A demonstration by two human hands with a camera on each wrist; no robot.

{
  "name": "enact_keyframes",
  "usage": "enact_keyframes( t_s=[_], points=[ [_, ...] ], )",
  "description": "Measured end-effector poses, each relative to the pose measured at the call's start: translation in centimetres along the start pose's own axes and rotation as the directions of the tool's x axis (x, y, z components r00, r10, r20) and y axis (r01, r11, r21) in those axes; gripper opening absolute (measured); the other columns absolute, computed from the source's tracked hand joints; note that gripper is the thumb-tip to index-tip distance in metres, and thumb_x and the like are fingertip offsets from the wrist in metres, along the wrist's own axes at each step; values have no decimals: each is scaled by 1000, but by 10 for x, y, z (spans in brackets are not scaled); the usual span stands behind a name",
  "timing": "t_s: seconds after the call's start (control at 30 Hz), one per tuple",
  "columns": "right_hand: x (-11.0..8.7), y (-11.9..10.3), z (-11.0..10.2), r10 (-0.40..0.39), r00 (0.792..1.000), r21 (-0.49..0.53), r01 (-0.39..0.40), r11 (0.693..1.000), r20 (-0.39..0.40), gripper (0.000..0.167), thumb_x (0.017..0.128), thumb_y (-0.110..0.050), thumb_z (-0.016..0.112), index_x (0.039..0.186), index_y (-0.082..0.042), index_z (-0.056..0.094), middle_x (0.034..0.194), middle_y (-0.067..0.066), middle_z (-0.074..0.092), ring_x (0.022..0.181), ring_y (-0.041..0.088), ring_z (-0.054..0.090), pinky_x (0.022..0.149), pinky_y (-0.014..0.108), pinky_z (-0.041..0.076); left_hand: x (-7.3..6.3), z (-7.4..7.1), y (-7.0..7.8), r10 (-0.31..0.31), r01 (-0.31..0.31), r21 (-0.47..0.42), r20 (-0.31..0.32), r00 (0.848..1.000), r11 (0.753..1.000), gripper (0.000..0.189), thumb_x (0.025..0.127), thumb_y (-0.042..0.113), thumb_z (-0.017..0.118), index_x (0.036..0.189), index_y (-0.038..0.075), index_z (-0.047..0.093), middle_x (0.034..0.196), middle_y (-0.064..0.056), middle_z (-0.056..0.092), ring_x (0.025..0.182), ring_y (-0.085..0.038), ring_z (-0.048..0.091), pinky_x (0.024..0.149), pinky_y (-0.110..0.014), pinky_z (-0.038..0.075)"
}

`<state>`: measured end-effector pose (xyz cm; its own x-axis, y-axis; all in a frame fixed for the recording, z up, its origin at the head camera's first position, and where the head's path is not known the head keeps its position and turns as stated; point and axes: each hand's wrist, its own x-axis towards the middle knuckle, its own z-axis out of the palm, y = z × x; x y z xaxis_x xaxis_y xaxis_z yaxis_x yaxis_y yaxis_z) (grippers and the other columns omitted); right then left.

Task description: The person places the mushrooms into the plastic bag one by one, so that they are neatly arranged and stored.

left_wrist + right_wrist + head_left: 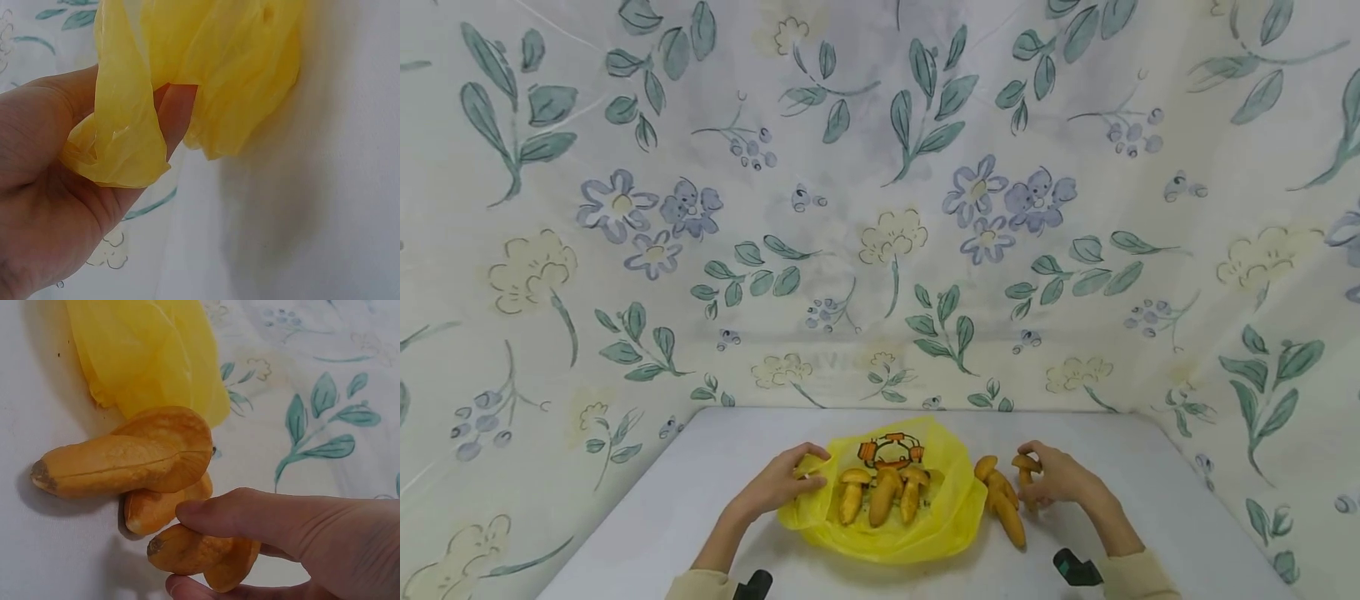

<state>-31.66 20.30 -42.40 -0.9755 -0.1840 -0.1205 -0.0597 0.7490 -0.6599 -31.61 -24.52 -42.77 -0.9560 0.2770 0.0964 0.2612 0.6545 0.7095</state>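
A yellow plastic bag (pixel 951 533) with an orange and black print is spread on the white table. My left hand (pixel 786 479) holds its left edge, the film (pixel 125 137) running between thumb and fingers. Three brownish-yellow mushrooms lie side by side within the bag's outline: a left one (pixel 851 500), a middle one (pixel 884 498) and a right one (pixel 911 496). Right of the bag, a large mushroom (pixel 125 459) lies against a smaller one (pixel 153 509). Beside them my right hand (pixel 1063 479) pinches another small mushroom (pixel 206 553) between thumb and fingers.
The white table (pixel 1097 442) extends around the bag on both sides. A floral cloth (pixel 895 192) hangs behind and along the sides. Dark wrist devices show below both hands, one under the right forearm (pixel 1116 521).
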Motion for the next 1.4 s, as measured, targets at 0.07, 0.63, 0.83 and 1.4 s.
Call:
enact_keyframes(
  t_s=[0.07, 0.63, 0.83, 1.4],
  points=[
    [0, 0, 1, 3, 1000, 6, -3, 1000, 2, 68, 77, -12, 82, 134, -1, 47, 122, 22, 60, 71, 17, 59, 67, 31, 55, 1, 1, -1, 2, -2, 0, 3, 1000, 1000, 32, 89, 20, 71, 119, 12, 60, 133, -15, 58, 114, -27, 52, 91, -43, 46],
    [3, -13, 4, -35, 999, 0, 35, 999, -30, 68, 76, -12, 81, 135, -4, 48, 126, 23, 59, 74, 17, 61, 68, 32, 56, 1, -2, 1, -4, 4, -2, 15, 1000, 1000, 33, 90, 20, 71, 120, 11, 60, 133, -15, 57, 110, -25, 52, 88, -39, 46],
    [5, -21, 4, -61, 997, -4, 60, 998, -45, 69, 76, -14, 83, 135, -5, 48, 127, 24, 57, 72, 18, 62, 70, 34, 56, 1, -2, -1, -5, 5, 7, 7, 1000, 1000, 33, 90, 19, 71, 120, 11, 60, 134, -15, 58, 113, -26, 52, 91, -42, 46],
    [5, -43, 1, -91, 993, -17, 90, 996, -71, 65, 79, -12, 79, 136, -4, 48, 129, 26, 51, 77, 20, 61, 70, 35, 57, -3, -3, 5, 0, 0, 20, -5, 1000, 1000, 34, 89, 19, 72, 119, 9, 61, 134, -16, 58, 115, -28, 53, 96, -48, 45]
  ],
)
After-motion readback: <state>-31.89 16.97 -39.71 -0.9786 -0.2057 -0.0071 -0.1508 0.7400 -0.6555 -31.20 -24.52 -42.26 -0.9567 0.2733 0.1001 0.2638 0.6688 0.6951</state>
